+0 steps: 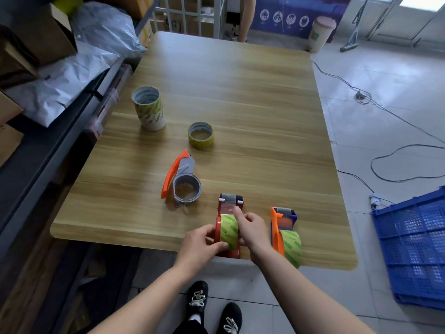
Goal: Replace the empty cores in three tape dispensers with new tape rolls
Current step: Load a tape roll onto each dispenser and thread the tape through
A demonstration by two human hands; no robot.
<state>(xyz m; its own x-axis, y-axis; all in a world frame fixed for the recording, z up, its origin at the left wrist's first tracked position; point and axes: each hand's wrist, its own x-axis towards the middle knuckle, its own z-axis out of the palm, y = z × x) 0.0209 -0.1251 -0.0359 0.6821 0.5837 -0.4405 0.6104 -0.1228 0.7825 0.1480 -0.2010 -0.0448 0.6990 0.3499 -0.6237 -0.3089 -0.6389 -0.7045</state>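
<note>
**Tape Goes Into the Red Dispenser**

The red dispenser (218,213) sits at the near edge of the table (240,104), between the two hands. Its long way runs straight away from the person, with the roll (230,229) end near and the cutter end far. The left hand (201,244) grips the near end, thumb on the roll. The right hand (252,227) presses the tape down with one straight finger, and its other fingers curl round the side. The dispenser looks hard and light (the tape is thin and sticky), so hold it by its sides, I think.
</note>
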